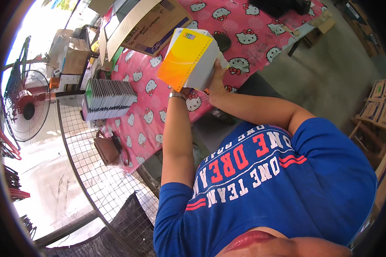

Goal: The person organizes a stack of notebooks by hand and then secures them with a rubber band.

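Observation:
A thick stack of notebooks point(188, 58) is held up over the table, tilted, with a yellow-orange cover facing up and punched holes along one edge. My left hand point(185, 91), with a metal-band watch on its wrist, grips the stack's near end from below; most of its fingers are hidden behind it. On the right side, my right hand point(218, 80) is closed against the white page edges. Beneath lies a table with a pink cat-print cover point(137, 111). To the left on it sits a long row of more notebooks point(109, 97), edges up.
An opened cardboard box point(158, 28) stands at the table's far side, and a dark rounded object point(222, 42) lies behind the stack. A brown bag point(107, 149) rests at the left edge near a wire mesh point(83, 158). A fan point(28, 107) stands far left; cartons point(375, 103) are stacked right.

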Tool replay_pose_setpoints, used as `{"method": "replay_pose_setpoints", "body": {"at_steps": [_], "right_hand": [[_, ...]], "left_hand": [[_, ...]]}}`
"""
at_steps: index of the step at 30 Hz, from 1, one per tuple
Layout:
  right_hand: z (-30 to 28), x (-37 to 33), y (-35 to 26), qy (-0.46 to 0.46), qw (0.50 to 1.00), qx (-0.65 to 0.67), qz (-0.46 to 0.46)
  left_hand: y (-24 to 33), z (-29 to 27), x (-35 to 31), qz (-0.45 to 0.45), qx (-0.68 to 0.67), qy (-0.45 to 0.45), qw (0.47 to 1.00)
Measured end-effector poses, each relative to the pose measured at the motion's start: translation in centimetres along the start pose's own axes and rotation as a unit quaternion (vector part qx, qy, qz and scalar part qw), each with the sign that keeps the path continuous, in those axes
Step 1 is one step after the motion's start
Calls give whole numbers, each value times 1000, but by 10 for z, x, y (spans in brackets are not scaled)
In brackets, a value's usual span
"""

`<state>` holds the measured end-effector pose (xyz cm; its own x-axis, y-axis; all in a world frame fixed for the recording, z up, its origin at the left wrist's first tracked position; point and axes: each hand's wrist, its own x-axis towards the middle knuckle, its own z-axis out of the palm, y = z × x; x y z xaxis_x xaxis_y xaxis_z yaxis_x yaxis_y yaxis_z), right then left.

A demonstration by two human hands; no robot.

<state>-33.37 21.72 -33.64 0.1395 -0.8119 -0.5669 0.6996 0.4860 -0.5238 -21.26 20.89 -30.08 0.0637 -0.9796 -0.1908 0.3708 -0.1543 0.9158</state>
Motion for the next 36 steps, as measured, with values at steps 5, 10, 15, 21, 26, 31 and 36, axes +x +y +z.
{"method": "replay_pose_setpoints", "body": {"at_steps": [5, 10, 15, 21, 26, 31, 36], "right_hand": [[-14, 13, 6, -46, 999, 16, 12], [-23, -36, -63, -181, 982, -6, 55], [-63, 56, -125, 90, 934, -289, -191], [12, -6, -149, -374, 841, -189, -342], [45, -1, -148, -390, 904, -172, -42], [33, -2, -146, -369, 907, -189, -79], [-38, 13, -180, -213, 827, -364, -372]], "left_hand": [[0, -1, 14, 20, -1, 6, 1000], [-13, -30, -22, 97, -17, 139, 985], [51, 96, -101, 332, 76, 275, 899], [45, 130, -107, 403, 250, 243, 846], [45, 93, -66, 397, 353, 256, 808], [67, 112, -73, 325, 123, 215, 913], [88, 121, -104, 190, 90, 206, 956]]}}
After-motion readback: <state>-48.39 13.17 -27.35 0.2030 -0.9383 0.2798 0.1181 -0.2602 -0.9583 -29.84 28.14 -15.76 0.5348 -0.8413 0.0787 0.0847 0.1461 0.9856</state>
